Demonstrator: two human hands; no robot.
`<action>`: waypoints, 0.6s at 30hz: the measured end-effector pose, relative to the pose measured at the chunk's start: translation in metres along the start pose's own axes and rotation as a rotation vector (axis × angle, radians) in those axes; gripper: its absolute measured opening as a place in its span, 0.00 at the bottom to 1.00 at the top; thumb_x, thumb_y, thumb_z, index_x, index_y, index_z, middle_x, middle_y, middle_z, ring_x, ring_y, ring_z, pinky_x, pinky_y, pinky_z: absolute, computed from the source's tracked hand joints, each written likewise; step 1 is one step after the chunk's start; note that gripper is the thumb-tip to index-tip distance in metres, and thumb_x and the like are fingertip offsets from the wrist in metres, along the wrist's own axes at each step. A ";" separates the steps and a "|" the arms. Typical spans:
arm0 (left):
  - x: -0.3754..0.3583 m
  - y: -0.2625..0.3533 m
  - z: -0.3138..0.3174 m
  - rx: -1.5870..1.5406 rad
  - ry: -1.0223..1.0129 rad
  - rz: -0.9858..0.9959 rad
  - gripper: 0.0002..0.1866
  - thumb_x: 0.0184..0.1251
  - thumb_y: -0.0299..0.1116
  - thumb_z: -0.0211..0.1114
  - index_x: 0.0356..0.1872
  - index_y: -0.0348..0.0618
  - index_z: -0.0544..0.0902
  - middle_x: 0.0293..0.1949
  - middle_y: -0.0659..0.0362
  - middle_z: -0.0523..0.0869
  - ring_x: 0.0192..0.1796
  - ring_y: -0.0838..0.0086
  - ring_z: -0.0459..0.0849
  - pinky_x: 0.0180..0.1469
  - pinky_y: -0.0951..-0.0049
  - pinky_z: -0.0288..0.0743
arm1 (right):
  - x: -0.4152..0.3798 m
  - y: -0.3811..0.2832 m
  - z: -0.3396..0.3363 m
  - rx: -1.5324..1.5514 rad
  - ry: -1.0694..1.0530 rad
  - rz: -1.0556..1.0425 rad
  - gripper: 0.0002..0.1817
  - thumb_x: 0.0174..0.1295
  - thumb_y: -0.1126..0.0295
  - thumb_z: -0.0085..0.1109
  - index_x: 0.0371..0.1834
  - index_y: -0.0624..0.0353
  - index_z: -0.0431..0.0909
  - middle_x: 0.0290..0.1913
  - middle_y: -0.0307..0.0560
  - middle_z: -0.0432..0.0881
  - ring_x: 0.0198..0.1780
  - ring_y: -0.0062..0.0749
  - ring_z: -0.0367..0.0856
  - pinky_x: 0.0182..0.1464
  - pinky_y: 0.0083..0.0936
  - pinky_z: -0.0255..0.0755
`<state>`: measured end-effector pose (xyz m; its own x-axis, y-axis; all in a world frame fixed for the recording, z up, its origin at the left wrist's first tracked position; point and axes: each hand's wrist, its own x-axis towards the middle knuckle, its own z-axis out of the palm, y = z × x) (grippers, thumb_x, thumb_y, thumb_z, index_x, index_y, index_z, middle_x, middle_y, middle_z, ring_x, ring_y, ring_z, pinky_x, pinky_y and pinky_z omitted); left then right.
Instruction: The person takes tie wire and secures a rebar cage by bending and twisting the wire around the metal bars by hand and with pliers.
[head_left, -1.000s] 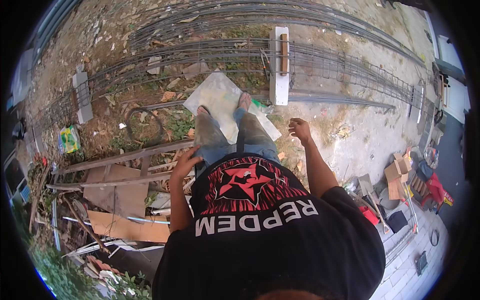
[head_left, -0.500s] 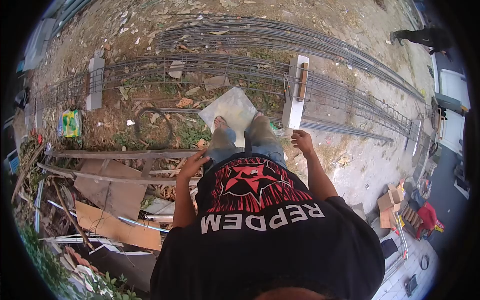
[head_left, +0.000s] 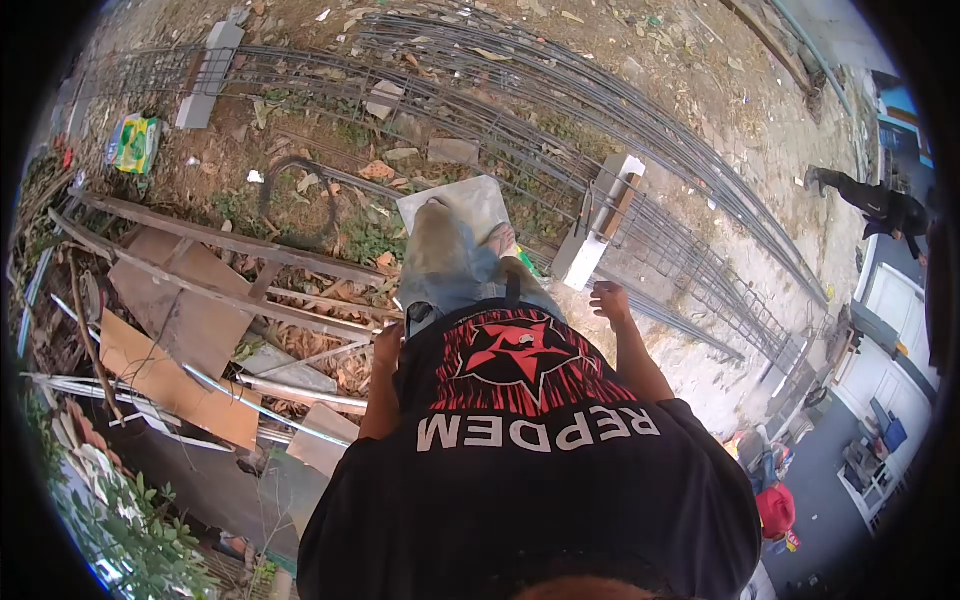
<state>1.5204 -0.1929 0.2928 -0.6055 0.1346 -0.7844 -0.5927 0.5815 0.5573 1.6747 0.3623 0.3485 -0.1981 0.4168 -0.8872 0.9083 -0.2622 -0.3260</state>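
Note:
I stand on a pale flat board [head_left: 470, 200] laid on the dirt, in jeans and a black shirt with a red star. My left hand [head_left: 388, 343] hangs at my left hip, empty, its fingers loose. On the other side, my right hand [head_left: 607, 299] is raised a little away from my body with the fingers curled and nothing in it. It is nearest to a white concrete block [head_left: 592, 250] that carries a wooden piece. A long rebar cage [head_left: 700, 265] rests across that block.
Bundles of long steel bars [head_left: 600, 95] lie beyond the cage. A wooden frame [head_left: 230, 270], cardboard [head_left: 165, 375] and scrap are piled at my left. A grey block [head_left: 210, 75] and a green bag [head_left: 135, 140] lie farther off. Another person [head_left: 870, 205] walks at far right.
The view has swung to the right and the ground has rotated. My left hand dropped from spread fingers to my hip. My right hand stayed raised beside the block.

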 end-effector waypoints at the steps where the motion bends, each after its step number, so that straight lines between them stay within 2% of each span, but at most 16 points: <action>1: 0.020 -0.046 0.017 0.093 -0.006 0.152 0.22 0.79 0.45 0.59 0.61 0.40 0.84 0.48 0.51 0.90 0.43 0.62 0.88 0.49 0.60 0.81 | 0.002 -0.012 -0.011 0.009 0.005 0.015 0.22 0.71 0.63 0.60 0.64 0.62 0.80 0.46 0.49 0.87 0.39 0.33 0.88 0.38 0.31 0.82; 3: 0.059 -0.126 0.054 0.267 0.032 0.503 0.20 0.79 0.43 0.58 0.59 0.39 0.84 0.45 0.48 0.90 0.42 0.57 0.89 0.50 0.59 0.82 | 0.013 -0.054 -0.035 -0.024 0.019 -0.013 0.22 0.72 0.62 0.59 0.64 0.61 0.80 0.46 0.49 0.87 0.40 0.33 0.88 0.39 0.31 0.82; 4: 0.068 -0.130 0.067 0.380 0.115 0.759 0.20 0.80 0.42 0.57 0.58 0.38 0.85 0.43 0.47 0.91 0.41 0.54 0.89 0.50 0.58 0.82 | 0.017 -0.073 -0.043 -0.062 0.016 -0.038 0.22 0.72 0.61 0.59 0.65 0.61 0.80 0.47 0.49 0.87 0.40 0.33 0.88 0.40 0.31 0.82; 5: 0.030 -0.066 0.061 -0.051 0.047 0.214 0.17 0.78 0.38 0.57 0.52 0.38 0.87 0.43 0.44 0.91 0.44 0.48 0.89 0.50 0.55 0.83 | 0.018 -0.087 -0.043 -0.096 0.006 -0.058 0.23 0.72 0.61 0.59 0.65 0.61 0.80 0.47 0.50 0.87 0.41 0.33 0.88 0.41 0.31 0.82; 7: 0.047 -0.007 0.053 0.384 -0.095 0.182 0.16 0.77 0.39 0.59 0.47 0.37 0.90 0.41 0.45 0.92 0.43 0.53 0.91 0.48 0.58 0.83 | 0.019 -0.135 -0.044 -0.067 0.031 -0.089 0.23 0.72 0.61 0.58 0.66 0.60 0.79 0.49 0.50 0.87 0.42 0.33 0.88 0.42 0.29 0.81; 8: 0.065 -0.008 0.056 0.508 0.056 0.525 0.19 0.72 0.42 0.65 0.49 0.35 0.89 0.39 0.47 0.91 0.40 0.60 0.91 0.44 0.61 0.83 | 0.013 -0.159 -0.041 -0.045 0.010 -0.130 0.23 0.73 0.61 0.58 0.66 0.60 0.79 0.49 0.50 0.87 0.42 0.32 0.88 0.42 0.28 0.80; 9: 0.066 0.046 0.049 0.053 -0.025 0.081 0.22 0.71 0.44 0.67 0.57 0.37 0.86 0.41 0.51 0.91 0.39 0.64 0.90 0.41 0.63 0.83 | 0.014 -0.185 -0.035 -0.106 -0.015 -0.175 0.23 0.73 0.61 0.58 0.66 0.60 0.79 0.49 0.49 0.87 0.42 0.32 0.87 0.42 0.28 0.80; 10: 0.064 0.110 0.040 -0.424 0.104 -0.343 0.28 0.71 0.46 0.68 0.65 0.38 0.82 0.42 0.55 0.90 0.38 0.69 0.89 0.39 0.66 0.82 | 0.016 -0.212 -0.028 -0.155 -0.031 -0.225 0.23 0.73 0.61 0.58 0.66 0.60 0.79 0.48 0.48 0.88 0.42 0.31 0.87 0.41 0.28 0.80; 11: 0.075 0.141 0.029 -0.534 0.150 -0.342 0.29 0.72 0.47 0.69 0.68 0.39 0.80 0.47 0.57 0.90 0.39 0.70 0.89 0.39 0.67 0.82 | 0.014 -0.229 -0.027 -0.198 -0.035 -0.264 0.23 0.73 0.61 0.58 0.66 0.60 0.80 0.48 0.48 0.88 0.41 0.31 0.87 0.41 0.27 0.79; 12: 0.084 0.166 0.017 -0.620 0.183 -0.285 0.28 0.75 0.43 0.65 0.70 0.41 0.78 0.49 0.58 0.88 0.46 0.71 0.87 0.42 0.70 0.80 | 0.019 -0.240 -0.026 -0.213 -0.050 -0.283 0.22 0.73 0.61 0.58 0.65 0.60 0.80 0.47 0.47 0.88 0.41 0.30 0.87 0.41 0.27 0.79; 13: 0.088 0.190 0.002 -0.694 0.193 -0.206 0.29 0.74 0.43 0.65 0.71 0.40 0.77 0.51 0.58 0.88 0.47 0.71 0.87 0.43 0.70 0.80 | 0.029 -0.253 -0.025 -0.229 -0.063 -0.299 0.22 0.73 0.62 0.58 0.65 0.59 0.81 0.46 0.46 0.88 0.40 0.30 0.87 0.40 0.27 0.79; 16: 0.095 0.253 -0.034 -0.750 0.262 -0.087 0.30 0.75 0.47 0.66 0.72 0.41 0.76 0.60 0.57 0.86 0.58 0.66 0.86 0.59 0.64 0.76 | 0.041 -0.303 -0.023 -0.311 -0.066 -0.335 0.18 0.72 0.64 0.58 0.61 0.59 0.84 0.41 0.44 0.88 0.37 0.27 0.86 0.36 0.26 0.79; 18: 0.105 0.263 -0.042 -0.825 0.309 -0.059 0.30 0.75 0.47 0.66 0.72 0.42 0.76 0.61 0.56 0.86 0.58 0.65 0.86 0.58 0.64 0.77 | 0.053 -0.336 -0.023 -0.430 -0.057 -0.366 0.18 0.73 0.64 0.58 0.59 0.62 0.85 0.40 0.46 0.88 0.38 0.29 0.88 0.35 0.25 0.81</action>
<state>1.2785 -0.0598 0.3688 -0.6078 -0.1701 -0.7757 -0.7496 -0.1995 0.6311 1.3677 0.4925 0.4188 -0.5371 0.3630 -0.7614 0.8426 0.2738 -0.4638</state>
